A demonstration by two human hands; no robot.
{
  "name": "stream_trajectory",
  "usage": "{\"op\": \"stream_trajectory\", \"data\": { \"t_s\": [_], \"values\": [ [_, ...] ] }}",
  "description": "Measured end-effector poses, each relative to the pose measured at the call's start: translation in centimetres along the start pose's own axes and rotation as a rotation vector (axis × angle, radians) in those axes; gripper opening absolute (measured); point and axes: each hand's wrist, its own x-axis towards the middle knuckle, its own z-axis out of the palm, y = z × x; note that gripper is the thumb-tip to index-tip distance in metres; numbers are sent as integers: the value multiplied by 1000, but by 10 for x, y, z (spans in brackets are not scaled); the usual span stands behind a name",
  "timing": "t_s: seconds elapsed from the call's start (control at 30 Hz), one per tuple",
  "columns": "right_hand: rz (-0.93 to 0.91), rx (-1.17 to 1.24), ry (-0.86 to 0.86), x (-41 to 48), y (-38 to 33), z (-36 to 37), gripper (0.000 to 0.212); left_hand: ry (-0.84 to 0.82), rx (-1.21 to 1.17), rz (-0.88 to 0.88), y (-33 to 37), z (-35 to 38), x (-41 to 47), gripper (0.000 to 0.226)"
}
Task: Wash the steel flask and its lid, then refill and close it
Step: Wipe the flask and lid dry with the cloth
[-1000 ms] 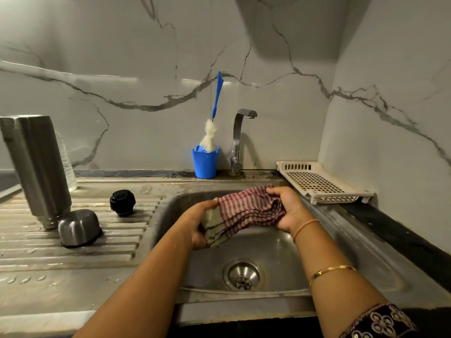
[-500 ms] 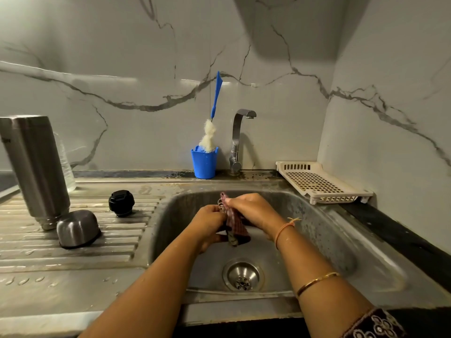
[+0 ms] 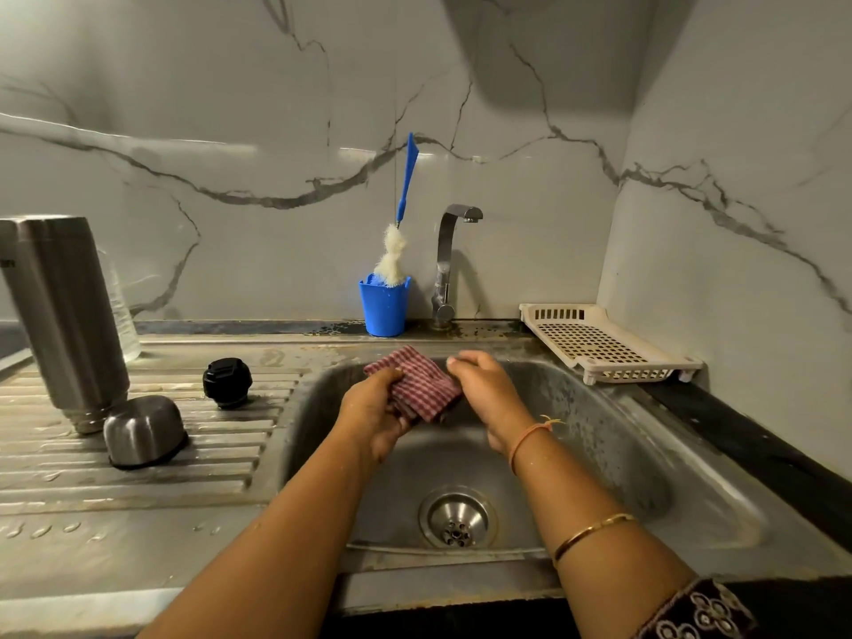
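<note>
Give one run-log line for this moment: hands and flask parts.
left hand: grips checked cloth | right hand: against cloth, grip unclear | flask: mouth down on drainboard | steel cap, black stopper: near flask

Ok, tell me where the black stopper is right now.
In the head view, the black stopper sits on the ribbed drainboard left of the sink basin, just right of the upside-down steel cup and the steel flask.

blue cup (image 3: 383, 311) with brush (image 3: 392, 251), back edge of sink (image 3: 599, 435) | tap (image 3: 445, 260) just right of it | white slotted tray (image 3: 599, 343), back right corner | checked cloth (image 3: 422, 385) over basin | drain (image 3: 458, 518) in basin floor
</note>
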Motion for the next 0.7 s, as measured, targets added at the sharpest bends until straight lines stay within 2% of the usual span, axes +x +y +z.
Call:
{"op": "stream_trajectory", "data": {
  "t_s": [0.07,0.13,0.2,0.23,0.37,0.43,0.6,0.7],
  "values": [
    [146,72,-23,4,5,-1,44,-30,-145,-5,3,1,-1,38],
    [353,196,-206,4,8,-1,49,-72,-238,3,4,1,-1,35],
    [429,329,-371,6,11,2,56,-85,-209,23,2,1,1,27],
    [415,382,-396,6,11,4,56,-57,-118,54,-1,1,3,22],
    [306,384,-210,7,12,6,35,110,639,294,-14,-3,16,33],
    [280,349,-78,11,14,1,32,110,867,336,-18,-3,16,33],
    [308,256,47,16,15,-11,26,154,1081,291,-22,-5,21,62],
    [338,246,43,23,9,-23,16,165,1162,322,-22,-7,21,60]
  ]
}}
